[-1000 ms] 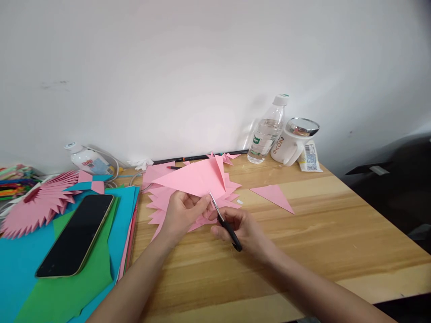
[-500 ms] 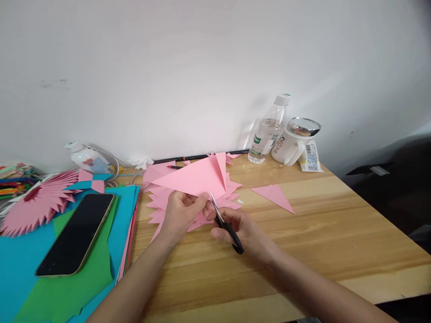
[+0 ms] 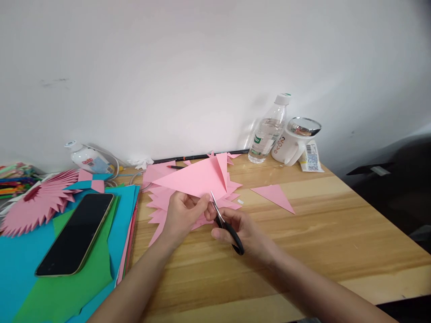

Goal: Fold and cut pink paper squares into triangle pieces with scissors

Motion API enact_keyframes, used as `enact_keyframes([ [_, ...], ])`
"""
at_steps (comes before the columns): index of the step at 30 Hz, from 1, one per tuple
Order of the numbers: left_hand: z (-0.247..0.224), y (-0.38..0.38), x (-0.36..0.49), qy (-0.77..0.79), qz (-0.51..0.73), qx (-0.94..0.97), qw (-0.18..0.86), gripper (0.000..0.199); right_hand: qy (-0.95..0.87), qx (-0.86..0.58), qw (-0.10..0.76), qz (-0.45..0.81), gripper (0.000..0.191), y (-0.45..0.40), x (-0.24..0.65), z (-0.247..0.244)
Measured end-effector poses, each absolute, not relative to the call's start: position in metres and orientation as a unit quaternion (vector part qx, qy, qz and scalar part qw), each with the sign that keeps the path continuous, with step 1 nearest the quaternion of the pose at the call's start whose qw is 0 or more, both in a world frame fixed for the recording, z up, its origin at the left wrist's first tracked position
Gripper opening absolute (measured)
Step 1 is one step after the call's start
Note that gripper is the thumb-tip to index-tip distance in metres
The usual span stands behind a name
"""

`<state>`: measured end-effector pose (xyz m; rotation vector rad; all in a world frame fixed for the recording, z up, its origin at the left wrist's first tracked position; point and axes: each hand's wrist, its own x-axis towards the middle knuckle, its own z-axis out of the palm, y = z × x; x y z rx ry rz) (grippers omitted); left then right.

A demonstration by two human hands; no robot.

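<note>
My left hand point(image 3: 186, 213) pinches the lower edge of a folded pink paper point(image 3: 198, 177), whose right side has a flap standing up. In my right hand point(image 3: 242, 231) are black-handled scissors point(image 3: 232, 233); their blades point up and left and meet the paper's lower edge beside my left fingertips. Beneath the held paper lie pink zigzag-edged pieces point(image 3: 156, 199) on the wooden table. A separate pink triangle point(image 3: 276, 197) rests to the right of my hands.
A black phone point(image 3: 76, 233) lies on green and blue paper sheets point(image 3: 126, 202) at the left, near a pleated pink fan point(image 3: 40, 204). Along the wall stand a water bottle point(image 3: 267, 130), a white mug point(image 3: 289, 143) and a small packet point(image 3: 310, 157). A white bottle point(image 3: 89, 157) lies tilted.
The folded pink paper has shifted very slightly to the right with my left hand. My right hand and the scissors have hardly moved.
</note>
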<state>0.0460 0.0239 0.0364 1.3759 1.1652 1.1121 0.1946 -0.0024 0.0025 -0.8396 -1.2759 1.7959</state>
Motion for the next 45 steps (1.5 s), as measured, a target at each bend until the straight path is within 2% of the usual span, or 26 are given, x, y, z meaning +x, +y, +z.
enact_keyframes([
  [5,0.039,0.022,0.051,0.505,0.487,0.534,0.472,0.018,-0.507,-0.341,0.379,0.695,0.04,-0.003,0.194,0.0],
  [16,0.035,0.022,0.051,0.495,0.503,0.524,0.476,0.015,-0.483,-0.353,0.385,0.703,0.039,-0.005,0.193,-0.001],
  [45,0.029,0.025,0.05,0.46,0.509,0.528,0.499,0.014,-0.477,-0.357,0.387,0.704,0.035,-0.005,0.193,-0.008],
])
